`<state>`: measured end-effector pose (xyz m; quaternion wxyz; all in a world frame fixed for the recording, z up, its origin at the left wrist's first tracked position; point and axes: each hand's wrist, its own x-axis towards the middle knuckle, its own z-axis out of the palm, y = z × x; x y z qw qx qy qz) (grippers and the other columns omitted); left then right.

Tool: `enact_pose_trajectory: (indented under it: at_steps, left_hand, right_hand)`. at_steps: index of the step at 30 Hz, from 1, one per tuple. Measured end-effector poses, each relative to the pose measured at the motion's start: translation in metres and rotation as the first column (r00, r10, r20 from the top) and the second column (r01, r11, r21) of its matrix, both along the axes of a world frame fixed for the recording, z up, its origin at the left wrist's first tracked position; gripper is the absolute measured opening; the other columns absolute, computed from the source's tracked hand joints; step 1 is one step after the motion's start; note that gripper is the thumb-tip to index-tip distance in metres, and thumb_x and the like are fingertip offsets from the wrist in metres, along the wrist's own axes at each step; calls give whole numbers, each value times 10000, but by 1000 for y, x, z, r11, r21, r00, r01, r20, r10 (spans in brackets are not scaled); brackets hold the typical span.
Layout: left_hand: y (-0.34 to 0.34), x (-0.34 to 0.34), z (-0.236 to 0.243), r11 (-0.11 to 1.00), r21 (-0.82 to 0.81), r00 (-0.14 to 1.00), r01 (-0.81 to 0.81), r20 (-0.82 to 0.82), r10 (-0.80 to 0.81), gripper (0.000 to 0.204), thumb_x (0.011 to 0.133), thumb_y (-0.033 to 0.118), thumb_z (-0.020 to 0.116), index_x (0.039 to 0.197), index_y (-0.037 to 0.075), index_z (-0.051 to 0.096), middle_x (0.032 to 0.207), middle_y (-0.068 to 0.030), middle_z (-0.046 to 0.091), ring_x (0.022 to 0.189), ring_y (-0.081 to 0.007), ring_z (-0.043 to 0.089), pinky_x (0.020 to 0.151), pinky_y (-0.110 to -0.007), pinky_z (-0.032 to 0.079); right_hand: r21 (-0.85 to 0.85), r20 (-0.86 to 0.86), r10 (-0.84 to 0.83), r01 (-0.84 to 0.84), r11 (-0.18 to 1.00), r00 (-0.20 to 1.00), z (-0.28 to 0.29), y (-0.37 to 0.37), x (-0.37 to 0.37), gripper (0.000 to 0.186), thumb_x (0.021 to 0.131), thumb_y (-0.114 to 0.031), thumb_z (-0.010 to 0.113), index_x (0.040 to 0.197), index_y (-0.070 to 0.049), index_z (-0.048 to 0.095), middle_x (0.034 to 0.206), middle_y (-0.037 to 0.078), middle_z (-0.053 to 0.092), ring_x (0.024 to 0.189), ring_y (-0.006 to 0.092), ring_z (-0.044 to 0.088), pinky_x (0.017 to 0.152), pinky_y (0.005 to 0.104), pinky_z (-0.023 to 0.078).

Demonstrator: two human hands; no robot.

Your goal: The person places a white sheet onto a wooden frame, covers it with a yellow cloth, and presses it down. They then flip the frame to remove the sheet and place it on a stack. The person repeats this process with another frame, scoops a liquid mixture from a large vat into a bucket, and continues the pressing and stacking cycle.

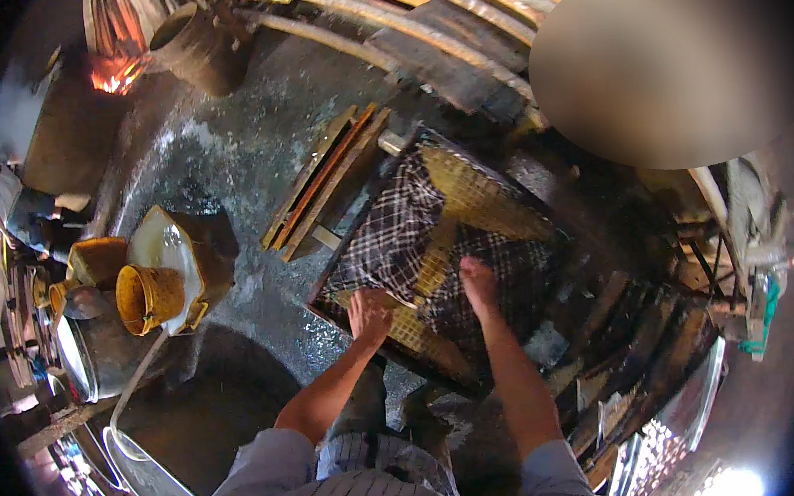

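Note:
In front of me lies a square dark-edged tray [464, 371] whose yellowish inner surface has a grid pattern. A dark checked cloth [386, 221] with pale lines is folded loosely over it, leaving yellow grid showing in the middle and at the corners. My left hand [370, 316] is at the cloth's near left edge, its fingers curled onto the fabric. My right hand [478, 284] is closed on the cloth's right part. The fingertips of both hands are partly hidden.
Wooden slats [325, 184] lean beside the tray's far left side. Left stand a tub of pale liquid [202, 251] and a yellow bucket [150, 298]. A fire [117, 77] burns far left. Stacked boards [457, 40] lie at the back; dark planks [639, 342] lie right. Another person [16, 194] is far left.

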<state>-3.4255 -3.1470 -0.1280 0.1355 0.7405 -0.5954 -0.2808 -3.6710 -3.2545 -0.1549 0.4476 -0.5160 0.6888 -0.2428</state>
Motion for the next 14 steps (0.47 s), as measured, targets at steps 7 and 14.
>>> enact_pose_trajectory:
  at_steps: [7, 14]
  left_hand:
    - [-76, 37, -39, 972, -131, 981, 195, 31, -192, 407, 678, 143, 708, 1072, 197, 621, 1162, -98, 442, 1054, -304, 431, 837, -447, 359]
    - [-80, 61, -73, 981, -181, 928, -65, -372, -7, 312, 702, 45, 675, 988, 143, 599, 916, -77, 544, 871, -272, 529, 732, -412, 446]
  right_hand:
    - [-286, -711, -45, -229, 930, 702, -59, -117, 104, 488, 794, -307, 674, 1136, 17, 550, 1327, 198, 396, 1246, 371, 360, 959, 471, 378]
    - [186, 47, -284, 271, 944, 958, -33, -163, 161, 285, 737, -174, 658, 989, -45, 619, 1102, 176, 602, 944, 378, 596, 772, 462, 479]
